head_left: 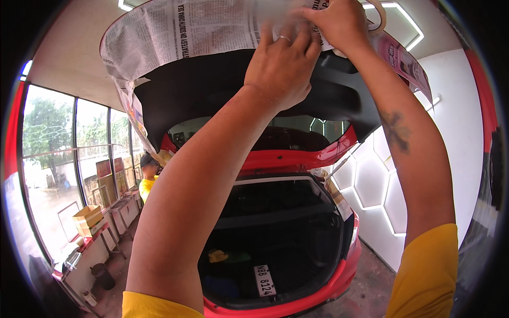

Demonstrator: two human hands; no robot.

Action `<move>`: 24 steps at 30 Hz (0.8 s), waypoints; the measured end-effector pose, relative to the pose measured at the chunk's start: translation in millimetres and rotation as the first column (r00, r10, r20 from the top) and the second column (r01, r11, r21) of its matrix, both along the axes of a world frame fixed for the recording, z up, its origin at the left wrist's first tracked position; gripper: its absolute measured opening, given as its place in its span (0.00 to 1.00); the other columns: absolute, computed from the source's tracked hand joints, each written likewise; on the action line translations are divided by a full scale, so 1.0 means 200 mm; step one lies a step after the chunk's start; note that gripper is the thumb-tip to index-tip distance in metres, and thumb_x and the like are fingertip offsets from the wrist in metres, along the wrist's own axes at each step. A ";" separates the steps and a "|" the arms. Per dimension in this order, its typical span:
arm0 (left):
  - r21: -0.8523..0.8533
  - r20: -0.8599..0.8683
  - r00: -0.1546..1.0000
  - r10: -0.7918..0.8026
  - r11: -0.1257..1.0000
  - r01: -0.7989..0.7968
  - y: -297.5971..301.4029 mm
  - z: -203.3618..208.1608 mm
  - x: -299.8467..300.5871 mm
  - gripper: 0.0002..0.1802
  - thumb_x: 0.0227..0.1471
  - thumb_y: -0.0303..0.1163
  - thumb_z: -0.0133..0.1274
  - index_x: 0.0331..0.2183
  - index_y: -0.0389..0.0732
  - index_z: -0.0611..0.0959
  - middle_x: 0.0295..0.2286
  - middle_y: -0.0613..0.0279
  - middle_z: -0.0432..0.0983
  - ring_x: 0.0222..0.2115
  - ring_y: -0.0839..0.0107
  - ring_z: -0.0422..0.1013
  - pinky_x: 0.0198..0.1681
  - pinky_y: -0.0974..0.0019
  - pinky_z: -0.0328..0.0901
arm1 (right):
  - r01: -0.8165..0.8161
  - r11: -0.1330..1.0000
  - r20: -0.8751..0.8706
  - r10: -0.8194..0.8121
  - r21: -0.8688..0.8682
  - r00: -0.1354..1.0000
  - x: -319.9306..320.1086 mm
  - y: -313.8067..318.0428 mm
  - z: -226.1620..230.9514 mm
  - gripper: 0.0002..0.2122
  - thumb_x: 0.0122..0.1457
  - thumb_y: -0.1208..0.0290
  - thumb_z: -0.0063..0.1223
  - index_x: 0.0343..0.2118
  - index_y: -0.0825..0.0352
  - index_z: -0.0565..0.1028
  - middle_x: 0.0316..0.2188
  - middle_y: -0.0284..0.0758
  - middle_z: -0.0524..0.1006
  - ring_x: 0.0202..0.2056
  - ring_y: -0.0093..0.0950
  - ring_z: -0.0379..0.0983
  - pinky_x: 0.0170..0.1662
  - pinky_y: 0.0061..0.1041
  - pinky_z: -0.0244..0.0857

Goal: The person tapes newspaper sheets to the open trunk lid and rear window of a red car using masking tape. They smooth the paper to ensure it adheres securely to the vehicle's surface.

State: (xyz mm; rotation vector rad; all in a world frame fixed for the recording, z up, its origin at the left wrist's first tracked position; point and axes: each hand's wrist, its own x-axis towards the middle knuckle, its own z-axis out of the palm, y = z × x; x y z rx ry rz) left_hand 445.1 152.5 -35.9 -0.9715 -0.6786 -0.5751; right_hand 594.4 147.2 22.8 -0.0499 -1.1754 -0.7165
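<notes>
Sheets of newspaper (pixel 143 34) cover the outer edge of a raised red car tailgate, whose black inner trim (pixel 196 79) faces me. My left hand (pixel 283 66) reaches up to the paper, its fingers apart and slightly bent against it; a ring shows on one finger, and the fingertips are blurred. Just right of it and higher is my right hand (pixel 342 26), with its thumb stretched toward the left fingers. Its other fingers are mostly hidden. A roll of masking tape (pixel 381 16) shows beside my right hand, partly hidden; whether that hand holds it I cannot tell.
Below the tailgate is the open car boot, with a licence plate (pixel 264 280) and a yellow cloth (pixel 217 256) inside. At left, a person in yellow (pixel 148 177) stands near the windows. A wooden box (pixel 88 218) rests on a bench; a dark bin (pixel 103 275) stands below.
</notes>
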 end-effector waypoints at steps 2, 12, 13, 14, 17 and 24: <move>-0.003 -0.001 1.000 -0.005 1.000 0.005 0.00 0.00 0.03 0.44 0.49 0.43 0.67 0.64 0.45 0.70 0.62 0.57 0.67 0.63 0.58 0.65 0.69 0.35 0.48 | -0.007 0.997 0.083 0.001 0.072 0.997 0.06 0.11 0.13 0.23 0.44 0.71 0.78 0.43 0.64 0.76 0.35 0.40 0.79 0.36 0.34 0.76 0.42 0.34 0.70; 0.014 -0.009 1.000 0.011 1.000 -0.011 0.00 0.01 0.01 0.42 0.50 0.44 0.65 0.64 0.46 0.70 0.61 0.59 0.67 0.63 0.60 0.64 0.69 0.34 0.48 | -0.072 0.975 0.102 0.051 0.210 0.993 0.04 0.18 0.18 0.08 0.56 0.73 0.68 0.34 0.68 0.79 0.27 0.36 0.79 0.30 0.27 0.75 0.37 0.27 0.70; 0.014 -0.010 1.000 0.006 1.000 -0.006 0.00 0.01 0.02 0.42 0.50 0.43 0.65 0.64 0.46 0.70 0.62 0.59 0.67 0.63 0.60 0.64 0.69 0.34 0.48 | -0.096 0.973 0.103 0.076 0.210 0.992 0.04 0.17 0.17 0.07 0.56 0.73 0.67 0.33 0.68 0.79 0.27 0.36 0.79 0.30 0.26 0.75 0.36 0.27 0.70; 0.015 -0.011 1.000 0.003 1.000 -0.002 0.00 0.01 0.02 0.42 0.50 0.43 0.65 0.64 0.46 0.70 0.62 0.59 0.67 0.63 0.60 0.64 0.69 0.34 0.48 | -0.122 0.970 0.104 0.101 0.211 0.989 0.04 0.16 0.17 0.06 0.57 0.73 0.66 0.32 0.68 0.79 0.26 0.36 0.79 0.29 0.26 0.75 0.36 0.27 0.70; 0.026 -0.011 1.000 0.015 1.000 -0.015 0.01 0.01 0.02 0.41 0.51 0.43 0.65 0.64 0.47 0.70 0.62 0.59 0.67 0.63 0.60 0.64 0.69 0.34 0.48 | -0.162 0.961 0.090 0.146 0.222 0.985 0.02 0.18 0.18 0.06 0.57 0.73 0.65 0.31 0.68 0.79 0.25 0.36 0.78 0.28 0.26 0.75 0.34 0.27 0.69; 0.005 0.001 1.000 0.021 1.000 -0.021 -0.01 0.01 0.01 0.40 0.51 0.42 0.64 0.63 0.47 0.71 0.62 0.59 0.67 0.63 0.61 0.64 0.68 0.32 0.49 | -0.091 0.986 -0.031 0.096 0.142 0.995 -0.04 0.16 0.20 0.12 0.53 0.68 0.71 0.27 0.68 0.76 0.23 0.37 0.77 0.26 0.27 0.73 0.33 0.30 0.68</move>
